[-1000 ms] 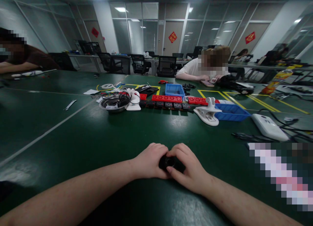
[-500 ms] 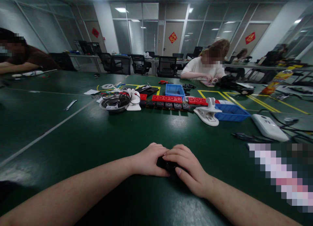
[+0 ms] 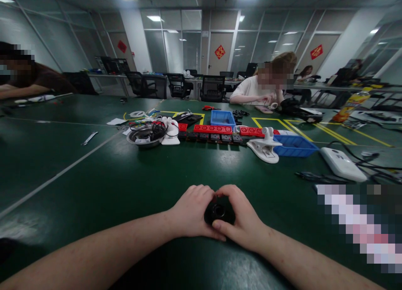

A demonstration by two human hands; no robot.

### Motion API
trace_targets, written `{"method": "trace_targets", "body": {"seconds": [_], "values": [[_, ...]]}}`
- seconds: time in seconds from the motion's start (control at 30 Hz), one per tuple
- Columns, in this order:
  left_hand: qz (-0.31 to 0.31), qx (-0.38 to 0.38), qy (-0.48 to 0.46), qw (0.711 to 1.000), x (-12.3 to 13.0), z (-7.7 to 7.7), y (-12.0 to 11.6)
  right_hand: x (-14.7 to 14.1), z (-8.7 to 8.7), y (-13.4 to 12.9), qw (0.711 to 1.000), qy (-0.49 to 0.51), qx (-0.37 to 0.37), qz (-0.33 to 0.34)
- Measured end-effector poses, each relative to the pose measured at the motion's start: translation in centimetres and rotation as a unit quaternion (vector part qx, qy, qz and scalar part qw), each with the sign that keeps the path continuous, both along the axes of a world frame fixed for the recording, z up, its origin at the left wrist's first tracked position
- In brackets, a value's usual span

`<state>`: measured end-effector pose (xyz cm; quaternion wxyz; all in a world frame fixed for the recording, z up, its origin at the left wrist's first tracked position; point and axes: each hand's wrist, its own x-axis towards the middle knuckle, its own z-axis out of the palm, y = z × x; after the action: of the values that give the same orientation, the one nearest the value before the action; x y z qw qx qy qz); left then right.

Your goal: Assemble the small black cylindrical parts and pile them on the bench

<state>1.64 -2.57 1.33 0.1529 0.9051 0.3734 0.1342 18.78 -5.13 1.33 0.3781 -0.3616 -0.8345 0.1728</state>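
Note:
Between my two hands is a small black round part [image 3: 219,211] with a ring-shaped opening facing up toward me; its exact kind I cannot make out. My left hand [image 3: 196,210] is wrapped round its left side, fingers closed. From the right, my right hand [image 3: 243,216] curls round it, with the thumb at the near edge and the index finger over the far edge. Both hands are low over the green table [image 3: 150,173], close to its near side. Part of the black piece is hidden behind the fingers.
Across the middle stand a metal bowl [image 3: 146,140] with black parts, a white clip base [image 3: 266,148], red sockets [image 3: 213,129] and a blue bin [image 3: 295,147]. A wrench [image 3: 89,138] lies left, a white power adapter [image 3: 342,164] right. Co-workers sit at the far side [image 3: 264,87] and left.
My right hand has shifted its fingers off the top of the black part, which has turned so its round opening shows. The camera view has tilted slightly up.

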Motion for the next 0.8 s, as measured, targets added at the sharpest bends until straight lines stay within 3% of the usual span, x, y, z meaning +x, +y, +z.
{"method": "trace_targets", "body": {"seconds": [0.37,0.6,0.8], "values": [[-0.026,-0.009,-0.002,1.000,-0.2,-0.2,0.7,0.1,0.6,0.0,0.999,-0.018,-0.003,0.043],[-0.099,-0.043,-0.027,0.994,-1.0,0.2,1.7,0.4,1.0,0.2,0.991,0.011,-0.018,0.132],[-0.132,-0.046,-0.028,0.990,-1.3,0.0,2.1,0.6,0.8,0.2,0.987,0.031,-0.033,0.154]]}}
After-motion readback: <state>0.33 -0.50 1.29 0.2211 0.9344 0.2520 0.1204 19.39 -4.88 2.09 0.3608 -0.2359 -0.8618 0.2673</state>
